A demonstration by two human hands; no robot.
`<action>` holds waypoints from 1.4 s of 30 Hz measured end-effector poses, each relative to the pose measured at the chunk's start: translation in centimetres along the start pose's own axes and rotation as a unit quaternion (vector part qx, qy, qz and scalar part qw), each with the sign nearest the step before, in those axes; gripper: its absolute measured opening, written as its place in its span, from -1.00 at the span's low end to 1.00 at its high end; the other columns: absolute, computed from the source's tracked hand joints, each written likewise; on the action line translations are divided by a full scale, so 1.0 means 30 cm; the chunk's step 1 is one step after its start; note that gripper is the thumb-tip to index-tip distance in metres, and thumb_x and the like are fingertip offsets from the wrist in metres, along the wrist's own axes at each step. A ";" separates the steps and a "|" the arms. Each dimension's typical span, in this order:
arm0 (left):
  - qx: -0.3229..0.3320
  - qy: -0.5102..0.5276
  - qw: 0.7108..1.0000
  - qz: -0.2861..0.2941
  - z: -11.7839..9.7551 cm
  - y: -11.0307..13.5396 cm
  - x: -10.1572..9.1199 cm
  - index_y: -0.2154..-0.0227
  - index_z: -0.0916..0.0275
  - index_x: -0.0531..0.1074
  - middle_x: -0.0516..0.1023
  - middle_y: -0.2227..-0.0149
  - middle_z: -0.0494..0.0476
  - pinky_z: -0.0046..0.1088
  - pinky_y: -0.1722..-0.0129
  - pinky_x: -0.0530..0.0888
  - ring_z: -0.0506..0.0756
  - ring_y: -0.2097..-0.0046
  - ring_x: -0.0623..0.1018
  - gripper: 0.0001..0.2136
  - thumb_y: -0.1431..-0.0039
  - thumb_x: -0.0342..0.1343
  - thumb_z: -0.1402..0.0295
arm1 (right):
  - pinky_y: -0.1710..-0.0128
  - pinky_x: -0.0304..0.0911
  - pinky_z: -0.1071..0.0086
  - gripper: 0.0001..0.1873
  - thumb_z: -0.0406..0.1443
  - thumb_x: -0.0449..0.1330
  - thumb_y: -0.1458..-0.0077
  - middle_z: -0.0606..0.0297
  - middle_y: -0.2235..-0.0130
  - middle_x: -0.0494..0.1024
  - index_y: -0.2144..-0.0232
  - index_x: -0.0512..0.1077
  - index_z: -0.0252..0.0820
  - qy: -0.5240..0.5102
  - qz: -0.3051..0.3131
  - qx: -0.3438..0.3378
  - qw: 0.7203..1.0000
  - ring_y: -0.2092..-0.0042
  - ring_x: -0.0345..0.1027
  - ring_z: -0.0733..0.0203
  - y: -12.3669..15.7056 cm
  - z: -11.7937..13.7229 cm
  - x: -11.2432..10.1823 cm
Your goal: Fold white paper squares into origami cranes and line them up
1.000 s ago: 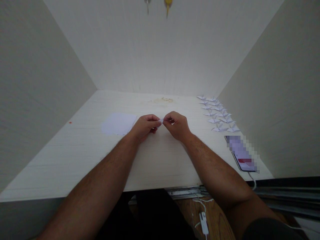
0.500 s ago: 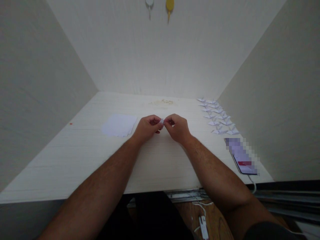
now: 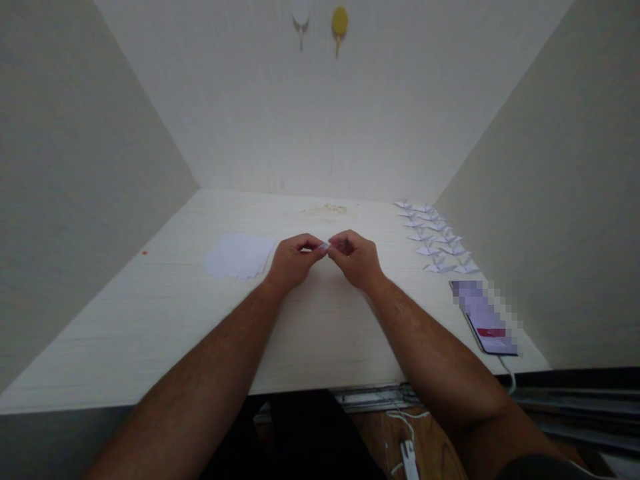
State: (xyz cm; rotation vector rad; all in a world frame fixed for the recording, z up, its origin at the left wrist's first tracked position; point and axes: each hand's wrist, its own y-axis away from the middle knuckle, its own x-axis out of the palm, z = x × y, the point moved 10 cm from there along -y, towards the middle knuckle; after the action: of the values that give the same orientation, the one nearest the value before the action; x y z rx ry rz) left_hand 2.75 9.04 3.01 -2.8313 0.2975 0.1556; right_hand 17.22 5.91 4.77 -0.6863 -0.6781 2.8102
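My left hand (image 3: 293, 261) and my right hand (image 3: 356, 259) meet over the middle of the white desk (image 3: 150, 320). Both pinch a small folded piece of white paper (image 3: 324, 247) between their fingertips; only a sliver of it shows. A stack of white paper sheets (image 3: 239, 256) lies flat just left of my left hand. Several folded white paper cranes (image 3: 436, 239) stand in rows at the right, beyond my right hand.
A phone (image 3: 484, 316) lies at the desk's right front corner with a white cable (image 3: 506, 375) running off the edge. Walls enclose the desk left, back and right. A stain (image 3: 326, 209) marks the far desk. Two small hooks (image 3: 320, 23) hang on the back wall.
The hands stay together on the small paper with slight finger shifts. The view has tilted a little, so everything sits lower in the picture.
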 end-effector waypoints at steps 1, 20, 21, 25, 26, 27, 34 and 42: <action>0.003 0.000 1.000 0.000 -0.002 0.000 0.000 0.47 0.23 0.56 0.60 0.41 0.09 -0.42 0.23 0.47 0.04 0.34 0.52 -0.85 0.07 0.33 0.27 | 0.39 0.30 0.38 -0.88 -0.24 0.28 -0.01 0.32 0.43 0.57 0.37 0.48 -0.15 -0.017 0.003 0.009 1.000 0.42 0.40 0.29 0.000 -0.010 0.003; 0.005 0.026 0.999 0.027 -0.007 0.000 0.012 0.51 0.24 0.49 0.53 0.47 0.03 -0.45 0.31 0.46 0.00 0.41 0.49 -0.88 0.09 0.31 0.35 | 0.47 0.26 0.43 -0.88 -0.24 0.29 0.05 0.33 0.50 0.54 0.47 0.47 -0.19 -0.111 0.062 0.065 0.990 0.48 0.37 0.33 0.002 -0.047 0.042; 0.005 0.022 0.999 0.031 -0.010 0.001 0.014 0.50 0.24 0.49 0.53 0.47 0.03 -0.46 0.31 0.45 -0.01 0.41 0.49 -0.88 0.09 0.31 0.35 | 0.48 0.23 0.44 -0.88 -0.24 0.28 0.04 0.34 0.52 0.53 0.48 0.47 -0.19 -0.097 0.060 0.064 0.991 0.49 0.35 0.34 0.002 -0.044 0.039; 0.013 -0.008 0.999 0.034 -0.026 0.006 0.014 0.49 0.24 0.50 0.55 0.45 0.05 -0.45 0.32 0.44 0.01 0.40 0.50 -0.89 0.05 0.29 0.33 | 0.54 0.12 0.46 -0.84 -0.21 0.27 0.03 0.39 0.57 0.45 0.51 0.46 -0.18 -0.036 0.049 0.050 0.997 0.54 0.23 0.37 0.002 -0.029 0.026; 0.014 -0.013 0.999 0.032 -0.027 0.007 0.013 0.49 0.23 0.50 0.55 0.45 0.06 -0.45 0.32 0.44 0.02 0.39 0.50 -0.89 0.04 0.28 0.32 | 0.54 0.12 0.45 -0.84 -0.21 0.27 0.02 0.39 0.57 0.45 0.51 0.46 -0.18 -0.025 0.048 0.046 0.997 0.54 0.22 0.37 0.003 -0.025 0.025; 0.013 -0.014 0.999 0.032 -0.024 0.007 0.012 0.49 0.23 0.50 0.56 0.45 0.06 -0.45 0.32 0.43 0.02 0.40 0.50 -0.90 0.04 0.28 0.32 | 0.52 0.14 0.45 -0.85 -0.22 0.27 0.02 0.38 0.56 0.46 0.51 0.46 -0.18 -0.020 0.050 0.043 0.998 0.53 0.23 0.36 0.005 -0.022 0.025; -0.018 0.003 0.999 0.037 0.023 0.003 0.012 0.51 0.22 0.48 0.54 0.49 0.02 -0.46 0.33 0.40 0.01 0.42 0.49 -0.92 0.01 0.26 0.36 | 0.48 0.20 0.43 -0.83 -0.21 0.24 -0.04 0.33 0.52 0.51 0.49 0.46 -0.18 -0.031 0.075 0.071 0.994 0.49 0.31 0.32 0.016 -0.034 0.051; -0.070 0.079 0.994 0.035 0.071 -0.001 0.020 0.52 0.24 0.48 0.53 0.51 -0.02 -0.47 0.32 0.38 -0.01 0.41 0.47 -0.91 0.03 0.27 0.37 | 0.48 0.21 0.46 -0.89 -0.29 0.20 -0.03 0.33 0.50 0.50 0.49 0.43 -0.20 -0.041 0.053 0.087 0.994 0.49 0.29 0.35 0.023 -0.040 0.056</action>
State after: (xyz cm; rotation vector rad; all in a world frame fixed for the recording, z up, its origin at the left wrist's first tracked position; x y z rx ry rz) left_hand 3.18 9.59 0.91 -2.9788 0.4370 -0.0355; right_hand 16.28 6.21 2.85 -0.5951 -0.4142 2.9634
